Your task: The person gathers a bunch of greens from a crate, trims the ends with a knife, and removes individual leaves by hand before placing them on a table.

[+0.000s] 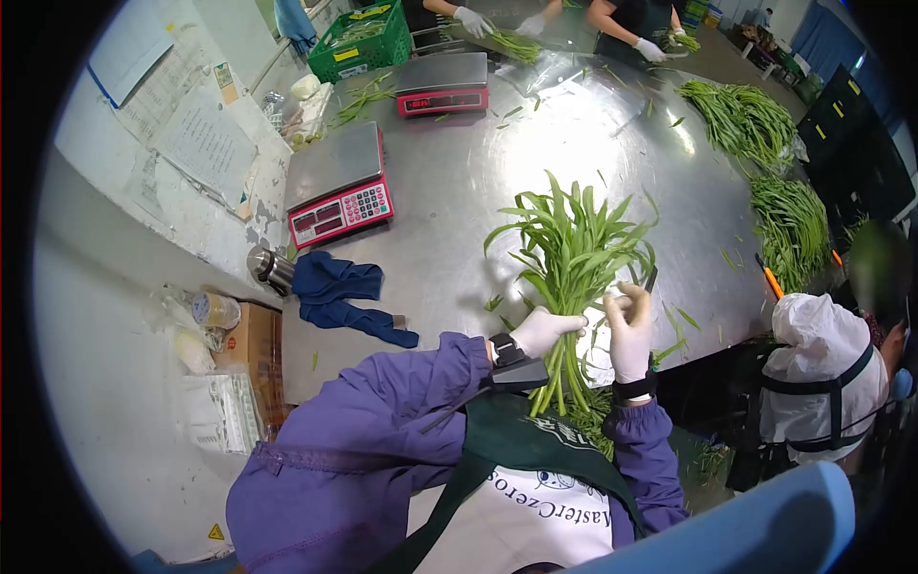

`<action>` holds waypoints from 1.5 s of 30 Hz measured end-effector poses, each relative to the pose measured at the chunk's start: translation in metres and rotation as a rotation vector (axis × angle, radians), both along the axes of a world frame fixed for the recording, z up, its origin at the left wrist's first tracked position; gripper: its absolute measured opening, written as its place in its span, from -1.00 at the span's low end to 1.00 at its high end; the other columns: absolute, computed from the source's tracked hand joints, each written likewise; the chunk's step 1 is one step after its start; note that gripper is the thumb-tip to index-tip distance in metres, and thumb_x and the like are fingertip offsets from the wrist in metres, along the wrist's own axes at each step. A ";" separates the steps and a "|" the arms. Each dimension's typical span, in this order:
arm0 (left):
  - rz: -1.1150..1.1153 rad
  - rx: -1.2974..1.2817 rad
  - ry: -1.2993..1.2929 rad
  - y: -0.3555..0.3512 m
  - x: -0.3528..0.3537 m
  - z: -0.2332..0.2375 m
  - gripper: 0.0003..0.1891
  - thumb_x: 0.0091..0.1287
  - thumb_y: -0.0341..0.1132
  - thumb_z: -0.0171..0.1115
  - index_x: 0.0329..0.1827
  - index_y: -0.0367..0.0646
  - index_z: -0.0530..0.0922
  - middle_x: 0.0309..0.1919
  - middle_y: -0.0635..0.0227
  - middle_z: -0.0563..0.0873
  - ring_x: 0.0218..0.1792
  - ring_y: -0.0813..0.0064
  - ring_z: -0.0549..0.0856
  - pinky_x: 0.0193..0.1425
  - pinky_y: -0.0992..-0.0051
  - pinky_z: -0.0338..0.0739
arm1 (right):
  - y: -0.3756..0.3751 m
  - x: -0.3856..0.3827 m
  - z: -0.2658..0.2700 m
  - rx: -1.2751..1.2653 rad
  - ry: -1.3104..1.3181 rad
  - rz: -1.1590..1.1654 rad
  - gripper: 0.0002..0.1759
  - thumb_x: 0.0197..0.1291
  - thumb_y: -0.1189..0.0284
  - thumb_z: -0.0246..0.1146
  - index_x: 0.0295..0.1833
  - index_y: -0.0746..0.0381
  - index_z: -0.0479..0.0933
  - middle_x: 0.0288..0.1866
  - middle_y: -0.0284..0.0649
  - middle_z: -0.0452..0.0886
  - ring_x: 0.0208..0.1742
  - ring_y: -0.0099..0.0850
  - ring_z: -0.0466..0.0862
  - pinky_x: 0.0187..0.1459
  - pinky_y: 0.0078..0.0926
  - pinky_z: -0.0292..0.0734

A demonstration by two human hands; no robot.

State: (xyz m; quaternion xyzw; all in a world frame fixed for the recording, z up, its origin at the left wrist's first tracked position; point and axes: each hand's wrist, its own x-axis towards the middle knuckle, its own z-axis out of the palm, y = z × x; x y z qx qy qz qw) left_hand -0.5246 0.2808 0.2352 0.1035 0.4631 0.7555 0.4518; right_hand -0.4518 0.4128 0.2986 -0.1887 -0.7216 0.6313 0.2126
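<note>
A bunch of long-leafed greens (574, 244) is gripped around its stems by my gloved left hand (547, 331). Its leaves fan out over the steel table (440, 191), and the stem ends point down toward my apron. My right hand (629, 330), also gloved, is raised just right of the bunch with its fingers curled. A dark, thin object (651, 278) shows at those fingertips; what it is I cannot make out. Dark bands circle both wrists.
Two red scales (342, 214) (442, 102), a blue cloth (337, 282) and a metal flask (271, 268) stand left. Greens (791, 230) lie piled at the right edge. A green crate (359, 43) is far left. Gloved co-workers' hands (650, 50) are across; another person (822, 373) is at right.
</note>
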 end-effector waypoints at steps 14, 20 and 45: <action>-0.090 -0.007 0.168 -0.005 0.002 0.036 -0.60 0.24 -0.41 0.26 0.13 -0.30 0.45 -0.13 0.35 0.62 -0.14 0.62 0.58 -0.07 0.58 0.48 | 0.006 -0.006 0.002 -0.198 -0.111 0.152 -0.85 0.21 0.44 0.22 -0.35 0.30 0.51 -0.52 -0.38 0.54 -0.55 -0.67 0.46 -0.50 -0.71 0.32; -0.174 0.262 -0.251 -0.012 -0.001 0.044 -0.56 0.30 -0.48 0.12 0.25 -0.23 0.34 -0.01 0.25 0.60 -0.07 0.54 0.61 0.03 0.49 0.54 | 0.017 -0.003 -0.014 -0.438 -0.066 0.112 -0.86 0.21 0.42 0.24 -0.34 0.27 0.53 -0.51 -0.38 0.52 -0.54 -0.65 0.43 -0.44 -0.71 0.30; 0.022 0.101 -0.112 -0.005 -0.009 0.030 -0.78 0.28 -0.47 0.19 -0.02 -0.28 0.54 -0.19 0.30 0.68 -0.15 0.48 0.66 0.02 0.47 0.54 | -0.008 0.024 -0.016 -0.067 -0.213 0.389 -0.17 0.08 0.28 0.38 0.37 0.39 0.17 0.15 -0.07 0.47 0.13 -0.40 0.50 0.02 -0.50 0.49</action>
